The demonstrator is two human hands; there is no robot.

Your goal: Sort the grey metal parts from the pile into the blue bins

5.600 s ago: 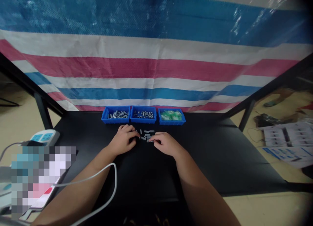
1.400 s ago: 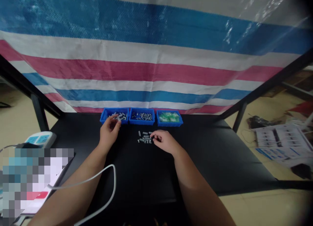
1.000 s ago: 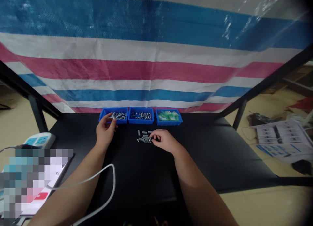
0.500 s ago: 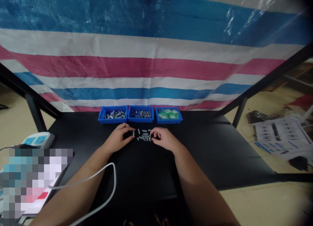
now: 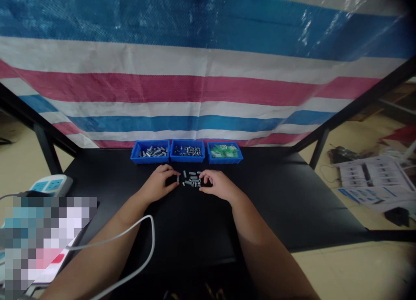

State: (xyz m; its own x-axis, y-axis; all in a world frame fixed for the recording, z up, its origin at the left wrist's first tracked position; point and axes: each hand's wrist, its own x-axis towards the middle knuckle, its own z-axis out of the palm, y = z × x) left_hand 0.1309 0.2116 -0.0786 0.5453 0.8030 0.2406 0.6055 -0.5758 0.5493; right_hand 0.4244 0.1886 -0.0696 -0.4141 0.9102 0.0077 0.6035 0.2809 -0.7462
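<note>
A loose pile of small grey metal cylinders and shiny screw-like pieces lies on the black table between my hands. My left hand rests at the pile's left side, with a short grey cylinder upright between thumb and forefinger. On the right side, my right hand has its fingers curled and its thumb apart from them, by the pile's right edge. Small pieces lie at those fingertips, and none is plainly gripped.
Behind the pile stand three blue bins: one with grey cylinders, one with small metal screws, one with green-and-silver packets. A white cable crosses my left forearm. A power strip sits at the table's left.
My right thumb has shifted slightly left and toward me, opening away from the fingers. The left hand stays almost in place with the cylinder.
</note>
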